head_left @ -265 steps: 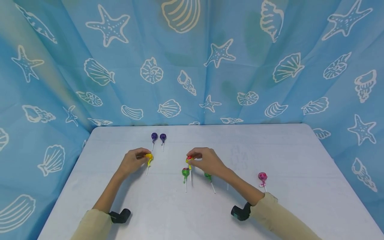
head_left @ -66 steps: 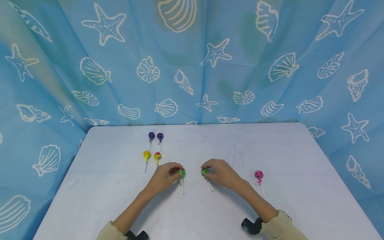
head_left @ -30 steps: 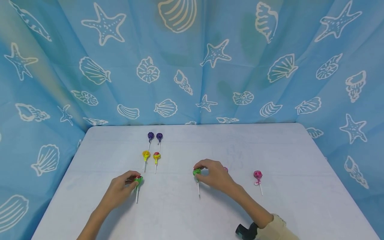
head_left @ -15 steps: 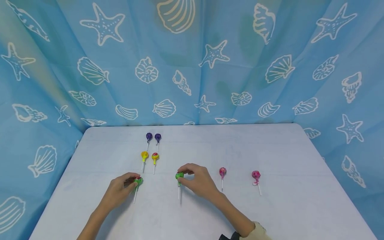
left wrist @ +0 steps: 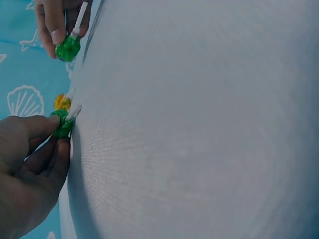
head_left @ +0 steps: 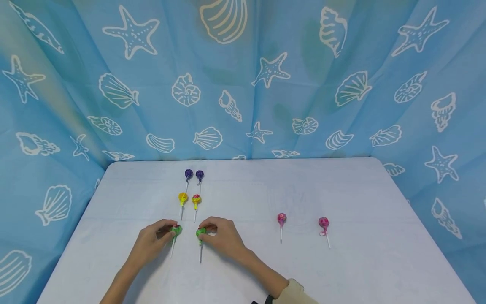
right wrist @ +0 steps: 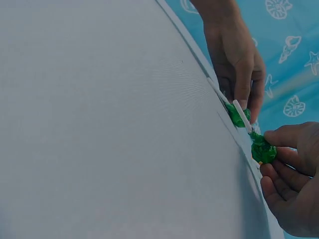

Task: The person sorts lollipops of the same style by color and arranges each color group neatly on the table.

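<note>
The left hand [left wrist: 27, 174] pinches a green lollipop [left wrist: 62, 128] with its fingers [left wrist: 61, 158]; just past them shows a yellow lollipop [left wrist: 61, 102], apart from them the right hand [left wrist: 54, 21] pinches a second green lollipop [left wrist: 68, 49], beside them spreads the surface [left wrist: 189, 124]

The left green lollipop [head_left: 177, 229] and the right green lollipop [head_left: 201, 232] wore crinkled wrappers that looked like thin, glossy plastic film. Similar creased wrapping, gathered at the neck, covered the left yellow lollipop [head_left: 183, 197], the yellow-and-red lollipop [head_left: 196, 198] and, to the right, the two pink lollipops [head_left: 324, 222]. The two purple lollipops [head_left: 188, 173] at the far side looked rough and bumpy. The white sticks [head_left: 281, 235] were smooth; whether plastic or paper could not be told. The table surface [head_left: 341, 270] looked matt, with faint creases. Beyond hung a printed cloth curtain [head_left: 236, 63], softly folded; the tan sleeve [head_left: 294, 294] was matt, rumpled cloth.
</note>
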`<state>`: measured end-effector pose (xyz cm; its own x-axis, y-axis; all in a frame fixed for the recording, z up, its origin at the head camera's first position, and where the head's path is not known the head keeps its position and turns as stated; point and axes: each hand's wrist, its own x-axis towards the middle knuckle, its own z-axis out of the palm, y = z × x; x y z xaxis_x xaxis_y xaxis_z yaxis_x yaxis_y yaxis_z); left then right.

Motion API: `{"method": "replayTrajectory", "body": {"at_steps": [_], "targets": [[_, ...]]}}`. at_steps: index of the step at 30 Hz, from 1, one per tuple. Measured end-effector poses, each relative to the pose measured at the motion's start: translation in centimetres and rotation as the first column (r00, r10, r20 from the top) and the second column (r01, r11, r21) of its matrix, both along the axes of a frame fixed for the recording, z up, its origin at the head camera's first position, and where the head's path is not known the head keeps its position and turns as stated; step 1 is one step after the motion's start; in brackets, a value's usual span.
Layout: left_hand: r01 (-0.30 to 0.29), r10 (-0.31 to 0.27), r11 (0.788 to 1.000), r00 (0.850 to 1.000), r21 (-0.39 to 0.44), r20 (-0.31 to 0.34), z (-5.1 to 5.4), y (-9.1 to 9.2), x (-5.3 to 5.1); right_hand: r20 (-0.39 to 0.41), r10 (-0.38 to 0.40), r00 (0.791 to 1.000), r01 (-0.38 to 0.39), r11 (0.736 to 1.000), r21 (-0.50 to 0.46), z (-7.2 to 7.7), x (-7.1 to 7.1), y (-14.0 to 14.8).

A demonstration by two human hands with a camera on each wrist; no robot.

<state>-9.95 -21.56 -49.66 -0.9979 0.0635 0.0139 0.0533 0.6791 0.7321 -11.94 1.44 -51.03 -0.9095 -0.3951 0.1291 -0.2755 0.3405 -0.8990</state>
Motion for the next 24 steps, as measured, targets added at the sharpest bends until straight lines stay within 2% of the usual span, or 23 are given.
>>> {"method": "replayTrajectory", "body": {"at_steps": [10,24], "targets": [[-0.02,0.019,0.997,1.0,0.075,0.013,-0.1,-0.4,0.2,-0.014,-0.029,0.999,0.028,1.0,-0.004,-0.5,-0.7,-1.6],[-0.025,0.025,0.997,1.0,0.072,-0.005,0.2,-0.3,0.1,-0.064,-0.009,0.998,0.014,0.997,0.071,-0.1,-0.9,-2.0]]}}
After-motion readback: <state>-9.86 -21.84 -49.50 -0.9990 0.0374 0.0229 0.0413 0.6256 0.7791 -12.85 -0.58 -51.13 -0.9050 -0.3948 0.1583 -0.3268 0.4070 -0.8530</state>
